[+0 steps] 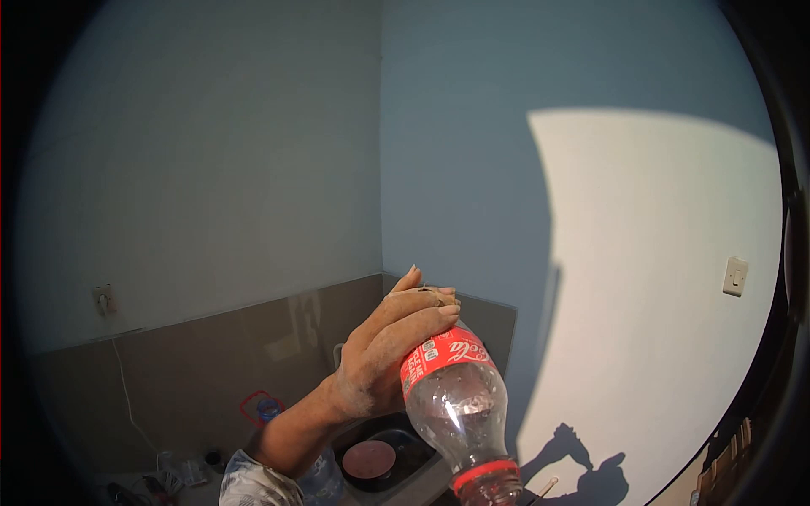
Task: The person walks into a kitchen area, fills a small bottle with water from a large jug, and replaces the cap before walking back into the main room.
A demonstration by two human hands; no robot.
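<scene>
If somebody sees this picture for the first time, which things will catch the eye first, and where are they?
In the lower middle, the left hand grips a clear plastic bottle with a red label, tipped neck-down. A big sunlit patch brightens the blue wall on the right, with the shadow of hand and bottle at its bottom. A white light switch sits far right.

The only readable writing stands on the red label (443,354) wrapped round the clear plastic bottle (460,413): white script letters of the Coca-Cola brand, seen upside down, with "Cola" the part that shows. Small white print sits beside it on the same label, too tiny to make out. Nothing else carries legible text.
</scene>
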